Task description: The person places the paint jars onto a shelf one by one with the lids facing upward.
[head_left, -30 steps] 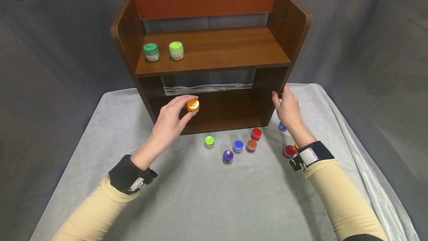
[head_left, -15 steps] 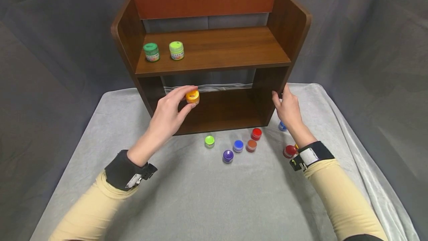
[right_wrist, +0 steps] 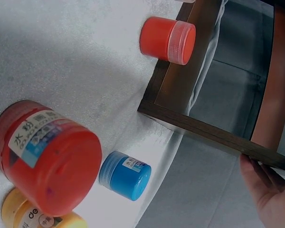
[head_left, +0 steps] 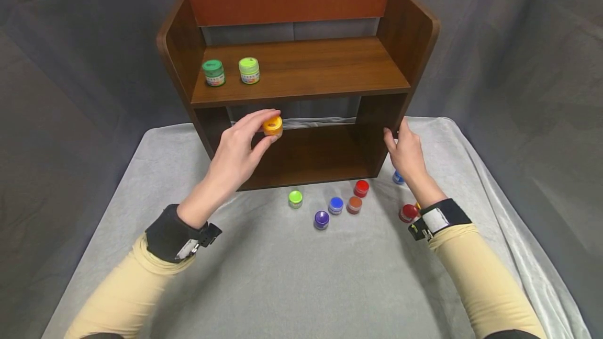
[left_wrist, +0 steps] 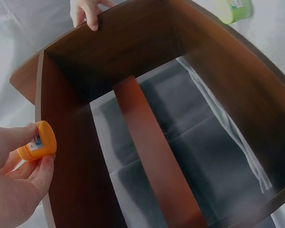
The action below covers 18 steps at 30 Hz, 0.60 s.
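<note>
My left hand [head_left: 237, 151] pinches an orange paint jar [head_left: 272, 126] between thumb and fingers, in front of the lower opening of a dark brown wooden shelf [head_left: 301, 93]. In the left wrist view the orange jar [left_wrist: 42, 141] is beside the edge of a shelf board, its label partly covered by fingers. My right hand [head_left: 408, 151] grips the edge of the shelf's right side panel, thumb toward the front; some of its fingers are hidden behind the panel. A dark green jar [head_left: 214, 72] and a lime green jar [head_left: 249, 70] stand on the upper board at the left.
On the grey cloth before the shelf are a light green jar [head_left: 295, 199], a purple jar [head_left: 321, 219], a blue jar [head_left: 336, 205], a brown jar [head_left: 354, 204] and a red jar [head_left: 361, 188]. Near my right forearm are a dark red jar [head_left: 408, 213], another blue jar [right_wrist: 126, 175] and a yellow jar [right_wrist: 40, 213].
My left hand has risen with the orange jar, from low in the lower opening to just below the upper board. My right hand stays on the side panel.
</note>
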{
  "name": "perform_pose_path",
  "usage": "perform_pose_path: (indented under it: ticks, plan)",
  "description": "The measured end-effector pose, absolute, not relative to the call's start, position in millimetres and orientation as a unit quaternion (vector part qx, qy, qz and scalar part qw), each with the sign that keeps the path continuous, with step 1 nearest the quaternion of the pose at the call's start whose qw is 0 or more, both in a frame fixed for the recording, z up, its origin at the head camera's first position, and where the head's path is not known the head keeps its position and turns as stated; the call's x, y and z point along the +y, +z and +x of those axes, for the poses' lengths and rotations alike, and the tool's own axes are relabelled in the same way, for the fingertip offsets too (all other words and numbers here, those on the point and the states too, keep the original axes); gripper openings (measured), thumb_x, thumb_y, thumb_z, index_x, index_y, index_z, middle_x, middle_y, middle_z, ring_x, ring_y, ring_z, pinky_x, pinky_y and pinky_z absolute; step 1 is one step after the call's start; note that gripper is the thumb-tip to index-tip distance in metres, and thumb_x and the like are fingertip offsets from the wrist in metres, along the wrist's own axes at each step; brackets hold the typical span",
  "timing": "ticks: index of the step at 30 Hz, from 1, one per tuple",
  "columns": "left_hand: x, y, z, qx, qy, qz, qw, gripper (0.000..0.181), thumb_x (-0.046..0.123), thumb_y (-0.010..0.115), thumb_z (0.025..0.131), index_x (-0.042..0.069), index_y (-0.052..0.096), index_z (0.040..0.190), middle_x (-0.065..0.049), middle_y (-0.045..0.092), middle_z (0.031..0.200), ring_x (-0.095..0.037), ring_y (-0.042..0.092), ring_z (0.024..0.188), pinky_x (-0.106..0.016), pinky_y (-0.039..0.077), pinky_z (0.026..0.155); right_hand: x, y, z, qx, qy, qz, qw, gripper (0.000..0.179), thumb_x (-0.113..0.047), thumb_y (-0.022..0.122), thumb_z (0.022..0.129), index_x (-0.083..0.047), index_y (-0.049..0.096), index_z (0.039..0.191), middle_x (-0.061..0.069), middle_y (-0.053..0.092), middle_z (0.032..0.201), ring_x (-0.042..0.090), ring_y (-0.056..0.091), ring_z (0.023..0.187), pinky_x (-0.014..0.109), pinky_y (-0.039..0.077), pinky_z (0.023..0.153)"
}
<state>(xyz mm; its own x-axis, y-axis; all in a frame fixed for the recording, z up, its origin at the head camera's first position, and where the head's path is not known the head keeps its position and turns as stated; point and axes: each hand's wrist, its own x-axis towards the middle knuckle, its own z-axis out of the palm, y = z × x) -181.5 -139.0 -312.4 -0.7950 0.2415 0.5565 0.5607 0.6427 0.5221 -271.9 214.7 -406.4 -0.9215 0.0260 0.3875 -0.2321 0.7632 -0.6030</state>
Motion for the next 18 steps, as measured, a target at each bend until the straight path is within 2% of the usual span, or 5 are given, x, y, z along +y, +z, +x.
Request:
perform_pose_path:
  ticks: [8,18]
  plan:
    - [-137,-300,-184,-0.879,-0.353,-0.224,0.23,0.05,0.012,0.073,0.089,0.012,0.059,0.138,-0.007,0.061,0.14,-0.022,0.062,0.125,-0.037,0.05,0.106,215,-406,-272,-0.919,0.344,0.054,0.184,0.037,-0.024,0.049,0.104,-0.001,0.045,0.133,0.026,0.063,0.13,0.045,0.063,0.119,0.056,0.051,0.098]
    - [-136,-289,-189,-0.876,-0.347,-0.234,0.24,0.049,0.012,0.072,0.091,0.012,0.059,0.138,-0.007,0.061,0.141,-0.023,0.059,0.13,-0.039,0.046,0.11,215,-407,-273,-0.919,0.345,0.054,0.181,0.038,-0.025,0.049,0.104,-0.002,0.044,0.134,0.026,0.062,0.132,0.044,0.062,0.121,0.056,0.051,0.098]
